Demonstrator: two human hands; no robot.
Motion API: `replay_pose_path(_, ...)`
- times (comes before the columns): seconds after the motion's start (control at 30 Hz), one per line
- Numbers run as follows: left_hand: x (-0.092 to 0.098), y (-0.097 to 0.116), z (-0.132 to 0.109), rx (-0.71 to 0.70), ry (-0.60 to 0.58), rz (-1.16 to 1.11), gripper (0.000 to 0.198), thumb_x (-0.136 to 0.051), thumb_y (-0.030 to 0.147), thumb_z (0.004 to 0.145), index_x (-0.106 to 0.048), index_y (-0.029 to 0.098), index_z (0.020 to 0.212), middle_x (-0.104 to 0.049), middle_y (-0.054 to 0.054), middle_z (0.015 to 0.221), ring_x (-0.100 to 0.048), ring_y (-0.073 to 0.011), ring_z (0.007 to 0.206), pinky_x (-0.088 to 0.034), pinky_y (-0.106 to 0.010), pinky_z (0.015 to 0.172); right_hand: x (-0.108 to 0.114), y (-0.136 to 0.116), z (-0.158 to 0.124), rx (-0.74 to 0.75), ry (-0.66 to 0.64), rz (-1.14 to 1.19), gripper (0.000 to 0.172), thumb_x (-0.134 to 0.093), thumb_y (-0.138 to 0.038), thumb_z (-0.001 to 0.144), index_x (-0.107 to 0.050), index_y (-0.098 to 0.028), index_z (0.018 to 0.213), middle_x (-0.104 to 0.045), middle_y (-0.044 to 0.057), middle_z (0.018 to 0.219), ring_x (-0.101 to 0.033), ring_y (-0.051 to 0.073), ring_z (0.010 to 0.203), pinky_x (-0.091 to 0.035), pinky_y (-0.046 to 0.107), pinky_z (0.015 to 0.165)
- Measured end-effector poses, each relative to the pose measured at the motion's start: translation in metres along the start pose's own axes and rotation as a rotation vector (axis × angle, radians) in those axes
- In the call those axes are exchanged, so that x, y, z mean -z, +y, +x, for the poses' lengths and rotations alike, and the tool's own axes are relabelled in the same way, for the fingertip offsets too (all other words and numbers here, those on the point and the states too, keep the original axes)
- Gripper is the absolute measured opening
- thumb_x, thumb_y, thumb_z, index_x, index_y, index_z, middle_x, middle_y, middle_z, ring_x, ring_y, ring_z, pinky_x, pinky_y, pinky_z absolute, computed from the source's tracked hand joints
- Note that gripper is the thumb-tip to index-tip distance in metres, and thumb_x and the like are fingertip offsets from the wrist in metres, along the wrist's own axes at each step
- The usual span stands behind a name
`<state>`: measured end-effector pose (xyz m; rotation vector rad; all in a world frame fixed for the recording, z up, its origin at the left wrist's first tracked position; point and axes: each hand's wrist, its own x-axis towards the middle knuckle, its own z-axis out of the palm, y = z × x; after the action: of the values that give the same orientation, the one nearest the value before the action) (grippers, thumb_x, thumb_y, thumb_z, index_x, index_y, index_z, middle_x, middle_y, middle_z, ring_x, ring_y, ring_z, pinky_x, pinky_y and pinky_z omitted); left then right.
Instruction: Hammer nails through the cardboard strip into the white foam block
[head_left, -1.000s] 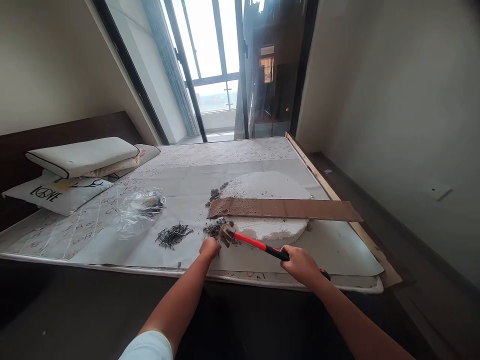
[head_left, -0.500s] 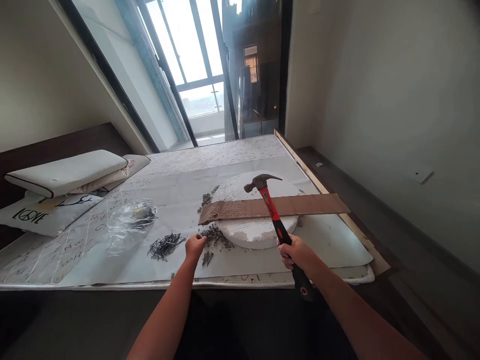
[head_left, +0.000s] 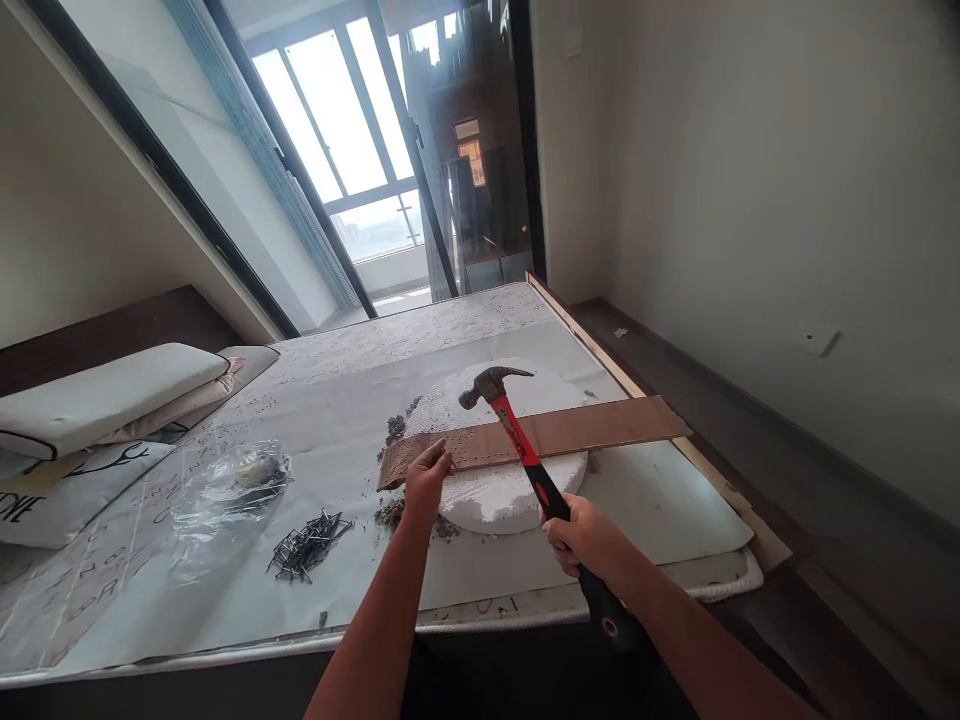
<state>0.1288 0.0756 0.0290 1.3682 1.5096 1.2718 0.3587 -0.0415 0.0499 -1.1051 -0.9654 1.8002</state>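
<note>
In my right hand (head_left: 589, 540) is a claw hammer (head_left: 517, 430) with a red and black handle, its head raised above a brown wooden board (head_left: 570, 430). The board lies across a round white foam block (head_left: 487, 500), and its left part is dotted with small holes. My left hand (head_left: 427, 478) is at the board's near edge, thumb and fingers pinched together; what they hold, if anything, is too small to make out. A pile of dark nails (head_left: 307, 545) lies to the left of my left forearm.
Grey crumbs (head_left: 395, 430) lie around the foam. A clear plastic bag (head_left: 225, 500) rests left of the nails on the sheet-covered mattress (head_left: 352, 390). Pillows (head_left: 112, 395) are stacked at far left. A wooden rail (head_left: 581, 335) runs along the mattress's right edge.
My left hand has moved up and right, from beside the crumbs to the board. The hammer is still held raised in my right hand. The whole view has shifted somewhat.
</note>
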Motion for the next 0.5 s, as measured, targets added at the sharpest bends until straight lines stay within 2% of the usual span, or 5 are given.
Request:
replay_pose_path(0.13, -0.013, -0.011, 0.019, 0.018, -0.063, -0.142, 0.061, -0.068, 0.046, 0.063, -0.064, 0.01, 0.111, -0.055, 0.0, 0.061, -0.046, -0.0074, 0.054, -0.04, -0.024, 0.055, 0.001, 0.0, 0.007, 0.0, 0.014, 0.006, 0.017, -0.047, -0.022, 0.057, -0.037, -0.023, 0.071, -0.03, -0.014, 0.04, -0.023, 0.004, 0.033, -0.024, 0.019, 0.033)
replay_pose_path(0.3, -0.023, -0.012, 0.035, -0.072, -0.059, -0.01, 0.039, -0.065, 0.047, 0.067, -0.072, 0.012, 0.084, -0.058, -0.003, 0.066, -0.049, -0.0095, 0.058, -0.041, -0.023, 0.056, 0.006, 0.004, 0.017, -0.029, 0.043, 0.0, 0.018, -0.048, -0.023, 0.057, -0.039, -0.023, 0.072, -0.029, -0.014, 0.041, -0.024, 0.005, 0.032, -0.024, 0.02, 0.033)
replay_pose_path(0.4, -0.023, -0.012, 0.039, -0.095, -0.045, 0.053, 0.037, -0.062, 0.049, 0.069, -0.07, 0.013, 0.068, -0.062, -0.006, 0.073, -0.052, -0.0112, 0.059, -0.043, -0.024, 0.055, 0.008, 0.008, 0.022, -0.049, 0.076, -0.016, 0.019, -0.048, -0.025, 0.056, -0.038, -0.023, 0.071, -0.029, -0.014, 0.04, -0.023, 0.005, 0.031, -0.024, 0.02, 0.032)
replay_pose_path(0.5, -0.023, -0.013, 0.039, -0.131, -0.046, 0.145, 0.039, -0.059, 0.051, 0.071, -0.065, 0.015, 0.058, -0.062, -0.007, 0.07, -0.055, -0.0141, 0.062, -0.043, -0.024, 0.055, 0.009, 0.009, 0.024, -0.068, 0.072, -0.062, 0.018, -0.048, -0.026, 0.057, -0.037, -0.023, 0.071, -0.028, -0.014, 0.041, -0.024, 0.005, 0.032, -0.026, 0.02, 0.032)
